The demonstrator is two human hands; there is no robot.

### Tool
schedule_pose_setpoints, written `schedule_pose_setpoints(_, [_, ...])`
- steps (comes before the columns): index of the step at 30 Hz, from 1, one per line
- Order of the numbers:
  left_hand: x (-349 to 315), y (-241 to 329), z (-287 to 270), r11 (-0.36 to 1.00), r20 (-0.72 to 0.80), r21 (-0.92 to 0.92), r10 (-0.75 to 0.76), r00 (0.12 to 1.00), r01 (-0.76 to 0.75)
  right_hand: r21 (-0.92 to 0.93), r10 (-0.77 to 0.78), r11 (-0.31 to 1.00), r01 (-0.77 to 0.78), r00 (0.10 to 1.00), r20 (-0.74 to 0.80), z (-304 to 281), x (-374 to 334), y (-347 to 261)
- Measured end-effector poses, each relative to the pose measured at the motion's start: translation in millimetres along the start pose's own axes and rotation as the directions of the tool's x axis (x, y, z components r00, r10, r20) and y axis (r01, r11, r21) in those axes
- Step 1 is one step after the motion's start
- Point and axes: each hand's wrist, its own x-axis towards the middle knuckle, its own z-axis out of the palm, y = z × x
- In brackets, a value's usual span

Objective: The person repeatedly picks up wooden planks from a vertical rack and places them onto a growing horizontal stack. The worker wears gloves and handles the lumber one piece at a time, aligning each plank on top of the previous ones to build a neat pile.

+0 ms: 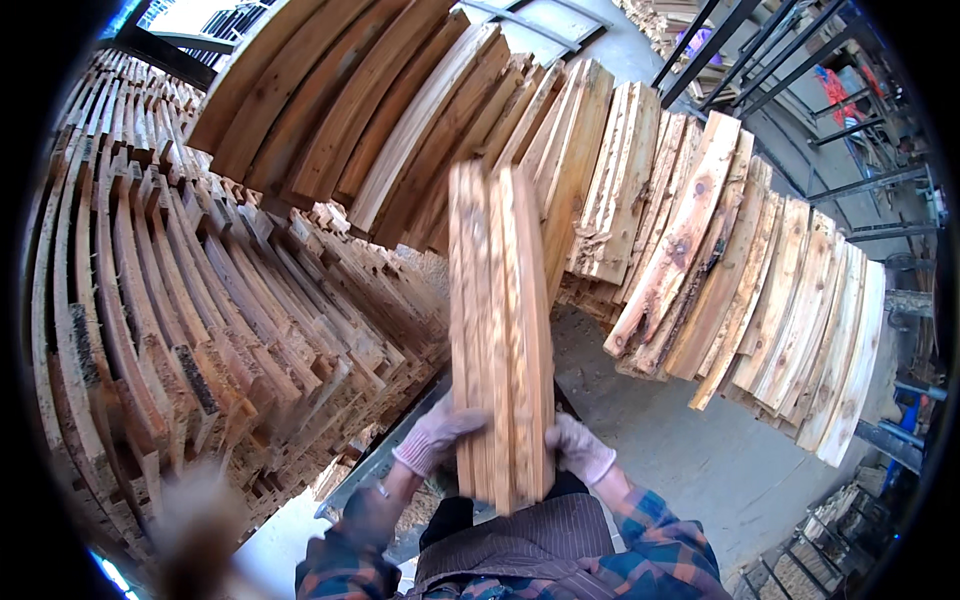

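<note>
Between my two gloved hands is a bundle of several rough wooden boards [503, 330], held lengthwise in front of my body. My left hand [447, 432] presses on the left side of the bundle near its lower end. On the opposite side, my right hand [580, 448] grips the boards at about the same height. Some fingers of both hands are hidden by the wood. The far end of the bundle overlaps the view of a long row of stacked boards [400, 110] beyond it.
A large stack of boards on edge [170, 300] fills the left side. To the right, the row goes on with lighter boards [780, 310], some sticking out. Dark metal racks [860, 190] stand at the far right. A blurred brownish object [200, 530] shows at lower left.
</note>
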Motion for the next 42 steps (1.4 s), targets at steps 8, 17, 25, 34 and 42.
schedule_pose_setpoints(8, [-52, 47, 60, 0.987, -0.098, -0.088, 0.129, 0.987, -0.137, 0.148, -0.113, 0.978, 0.144, 0.974, -0.196, 33, 11, 6])
schedule_pose_setpoints(17, [-229, 121, 67, 0.863, 0.207, -0.037, 0.499, 0.841, -0.503, -0.395, -0.601, 0.731, 0.556, 0.799, 0.013, 173, -111, 19])
schedule_pose_setpoints(25, [-507, 257, 22, 0.55, 0.099, 0.165, 0.817, 0.569, -0.819, -0.083, -0.453, 0.785, 0.615, 0.659, 0.601, 470, -140, 48])
schedule_pose_setpoints(34, [-724, 262, -191, 0.012, 0.157, 0.482, 0.983, 0.1, -0.876, -0.182, 0.063, 0.967, 0.18, 0.522, 0.851, 719, -80, 223])
schedule_pose_setpoints(42, [-834, 301, -515, 0.475, -0.147, 0.291, 0.88, 0.452, -0.831, -0.565, -0.066, 0.468, 0.679, 0.665, 0.744, 883, 57, 354])
